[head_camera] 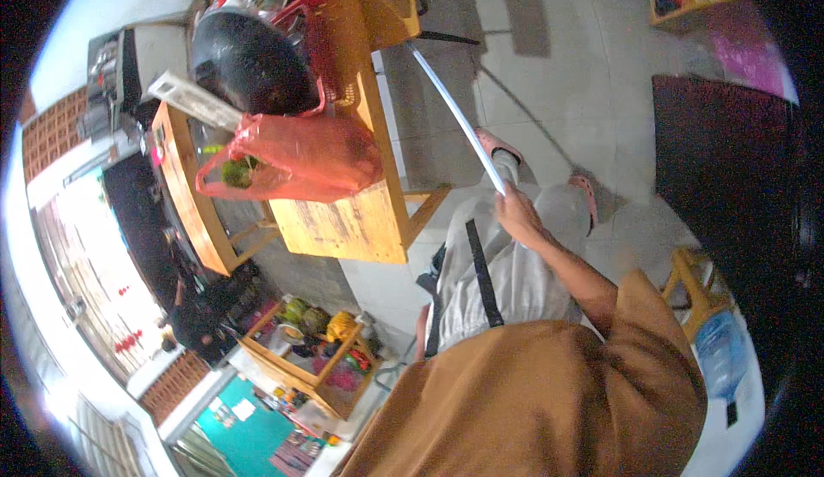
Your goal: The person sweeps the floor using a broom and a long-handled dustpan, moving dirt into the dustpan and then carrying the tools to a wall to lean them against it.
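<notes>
My right hand (pixel 520 216) grips one end of a slim white pole (pixel 457 113) in front of my legs. The pole slants up and away, and its far end meets the edge of a yellow wooden stool (pixel 393 16); whatever lies beyond is hidden. My left hand is out of view. To the left of the pole stands a wooden table (pixel 347 226). On it lies a red plastic bag (pixel 302 155) with something green (pixel 239 171) showing at its opening. A large black wok-like pan (pixel 251 58) rests behind the bag, beside a red plastic basket (pixel 331 90).
A second wooden table (pixel 193 187) stands farther left. A person in dark clothing (pixel 199 322) is near a wooden shelf (pixel 309 374) holding vegetables. On the right are a dark panel (pixel 721 148), a wooden chair (pixel 698 296) and a clear bluish plastic container (pixel 721 351). The floor (pixel 566 78) is light tile.
</notes>
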Demonstrator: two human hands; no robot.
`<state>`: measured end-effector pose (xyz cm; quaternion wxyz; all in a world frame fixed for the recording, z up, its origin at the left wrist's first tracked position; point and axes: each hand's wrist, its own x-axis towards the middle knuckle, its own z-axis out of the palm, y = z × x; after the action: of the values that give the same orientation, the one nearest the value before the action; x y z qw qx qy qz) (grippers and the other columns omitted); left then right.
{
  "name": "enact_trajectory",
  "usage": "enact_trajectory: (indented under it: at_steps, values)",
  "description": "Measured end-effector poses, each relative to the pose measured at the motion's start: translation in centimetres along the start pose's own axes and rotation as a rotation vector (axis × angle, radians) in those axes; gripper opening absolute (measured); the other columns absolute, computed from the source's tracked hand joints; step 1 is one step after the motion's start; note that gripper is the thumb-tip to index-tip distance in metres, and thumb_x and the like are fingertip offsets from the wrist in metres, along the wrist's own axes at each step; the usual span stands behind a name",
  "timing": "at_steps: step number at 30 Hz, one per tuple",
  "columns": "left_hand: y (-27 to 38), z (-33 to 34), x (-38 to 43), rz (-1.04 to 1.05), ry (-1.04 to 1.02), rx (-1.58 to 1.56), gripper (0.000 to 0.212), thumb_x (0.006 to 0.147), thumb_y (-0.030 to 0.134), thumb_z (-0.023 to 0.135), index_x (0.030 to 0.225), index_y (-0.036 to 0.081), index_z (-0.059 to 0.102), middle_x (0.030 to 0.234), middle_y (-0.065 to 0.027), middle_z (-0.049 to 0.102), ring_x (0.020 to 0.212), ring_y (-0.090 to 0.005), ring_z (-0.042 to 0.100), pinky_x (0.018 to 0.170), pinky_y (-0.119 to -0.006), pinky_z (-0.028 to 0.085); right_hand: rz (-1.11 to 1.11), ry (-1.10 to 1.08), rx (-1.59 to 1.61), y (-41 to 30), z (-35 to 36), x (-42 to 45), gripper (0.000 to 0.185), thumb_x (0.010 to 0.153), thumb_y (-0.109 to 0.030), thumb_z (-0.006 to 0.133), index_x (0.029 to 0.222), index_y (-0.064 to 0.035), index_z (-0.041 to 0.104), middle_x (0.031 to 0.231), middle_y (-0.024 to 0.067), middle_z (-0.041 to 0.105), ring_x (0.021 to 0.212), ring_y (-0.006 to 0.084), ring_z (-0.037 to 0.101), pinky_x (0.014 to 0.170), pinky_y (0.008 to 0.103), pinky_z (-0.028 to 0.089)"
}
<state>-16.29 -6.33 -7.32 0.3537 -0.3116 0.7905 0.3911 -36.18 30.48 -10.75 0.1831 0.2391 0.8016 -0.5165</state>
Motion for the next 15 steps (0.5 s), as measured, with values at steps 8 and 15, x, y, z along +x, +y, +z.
enact_trajectory:
  at_steps: [8,15]
  values:
    - [1.9,-2.0,2.2,-0.076,-0.005,-0.127,0.028,0.090,0.020,0.047,0.109,0.001,0.057,0.099,-0.0100,0.062,0.092,-0.0161,0.055,0.084,-0.030,0.043,0.047,0.009,0.197,0.2,10.6,0.6,0.019,0.086,-0.017,0.046,0.090,-0.0006,0.055,0.064,0.0192,0.057,0.060,0.0355,0.058,0.053,0.0463,0.044]
    - [-6.1,-3.1,-3.2,-0.097,-0.027,-0.007,0.029,0.089,0.022,0.049,0.107,0.002,0.057,0.095,-0.0094,0.062,0.088,-0.0163,0.056,0.081,-0.030,0.044,0.050,0.052,0.015,-1.9,20.3,0.0,0.029,0.085,-0.008,0.044,0.108,0.0103,0.042,0.083,0.0271,0.060,0.075,0.0414,0.062,0.063,0.0474,0.051]
